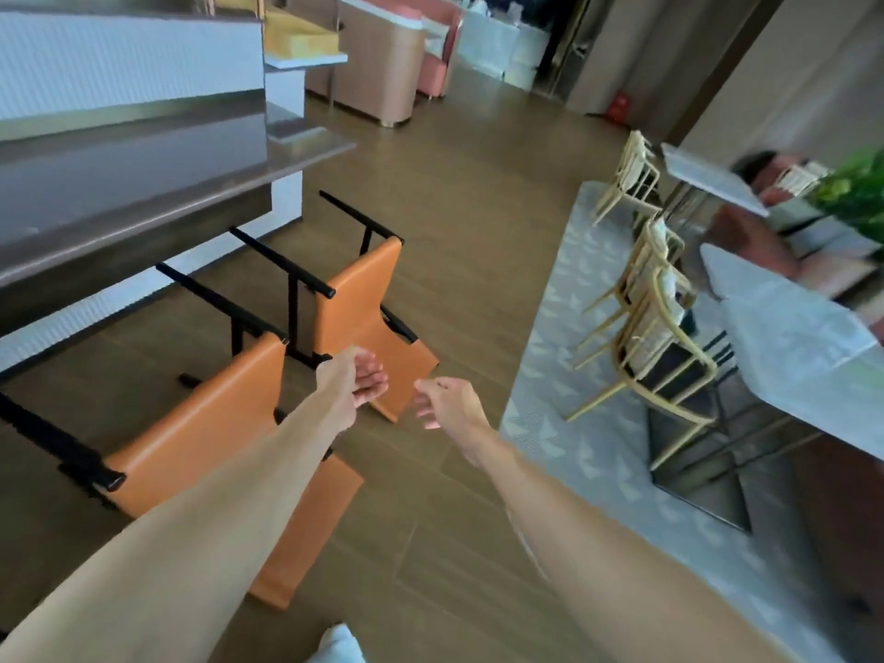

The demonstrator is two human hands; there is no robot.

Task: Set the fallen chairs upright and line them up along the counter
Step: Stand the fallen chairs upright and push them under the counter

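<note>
We reach out with both arms over the wood floor (478, 260). Our left hand (356, 380) has loose, softly bent fingers and holds nothing. Our right hand (447, 404) is the same, fingers loose, with nothing in it. There is a small gap between the two hands.

Two orange chairs lie tipped over on the floor. The far chair (363, 303) is just past our left hand, and its orange back reaches down between our two hands. We cannot tell if our left fingers touch it. The near chair (201, 423) lies under our left arm, closer to us. The black legs of both chairs stick out sideways toward the counter (143, 184), which is off to the left of our left hand.

Off to the right of our right hand there is a gray rug (564, 375) with gold chairs (655, 337) standing up beside a white table (789, 337). A green plant (856, 193) shows past the table.

We see no boxes or bowls with things in them that we can make out. A small red thing (620, 107) sits far off by the wall, too blurry to read. We can read no words anywhere.
</note>
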